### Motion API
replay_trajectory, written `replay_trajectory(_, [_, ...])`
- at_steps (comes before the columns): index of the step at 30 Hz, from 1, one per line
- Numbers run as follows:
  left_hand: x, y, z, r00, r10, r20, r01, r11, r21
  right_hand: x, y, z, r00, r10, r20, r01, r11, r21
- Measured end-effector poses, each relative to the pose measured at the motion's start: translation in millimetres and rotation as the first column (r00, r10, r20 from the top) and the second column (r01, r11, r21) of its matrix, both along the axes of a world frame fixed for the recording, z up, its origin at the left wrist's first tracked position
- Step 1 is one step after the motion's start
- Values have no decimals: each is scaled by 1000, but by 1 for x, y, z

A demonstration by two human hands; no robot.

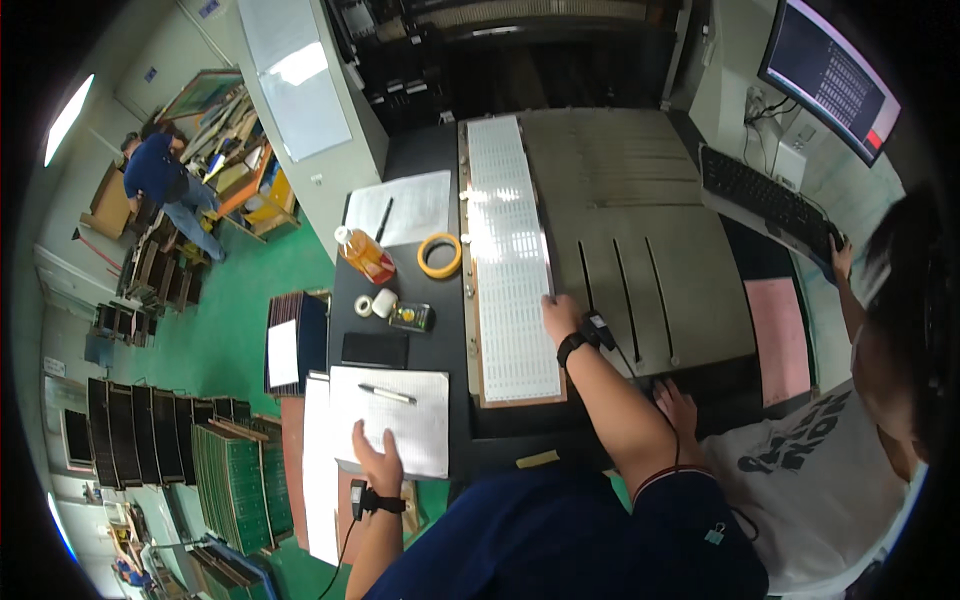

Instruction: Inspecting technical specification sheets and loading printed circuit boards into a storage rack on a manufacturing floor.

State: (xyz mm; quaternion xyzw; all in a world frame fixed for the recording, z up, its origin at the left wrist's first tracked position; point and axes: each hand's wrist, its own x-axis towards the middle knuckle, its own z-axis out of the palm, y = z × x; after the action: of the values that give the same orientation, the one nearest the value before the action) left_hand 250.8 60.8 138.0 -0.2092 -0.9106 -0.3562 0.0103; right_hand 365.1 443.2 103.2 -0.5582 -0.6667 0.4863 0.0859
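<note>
A long white panel point(505, 230) with rows of small marks lies on a brown backing board along the left side of a grey machine bed. My right hand point(563, 317) is closed at the panel's right edge, toward its near end, fingers curled and partly hidden. My left hand point(378, 458) is open, thumb and fingers apart, over the near edge of an open notebook point(430, 425). A pen point(387, 393) rests on the notebook's page. Each wrist wears a black strap with a small cabled device.
Beside the panel are a yellow tape roll point(439, 256), a drink bottle point(366, 255), a small dark box point(411, 317) and a black wallet-like case point(375, 349). At right, a co-worker in a white shirt point(820, 480) has a hand by the keyboard point(765, 205). Another person point(160, 170) stands far left.
</note>
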Motion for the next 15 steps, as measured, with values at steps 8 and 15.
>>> replay_trajectory(8, [-32, 157, 58, 874, -483, 45, 446, 837, 316, 39, -62, 20, 761, -134, -634, 320, 928, 189])
replay_trajectory(15, [-38, 254, 159, 490, -662, 567, 143, 703, 697, 98, -124, -7, 693, -130, -709, 205, 979, 20])
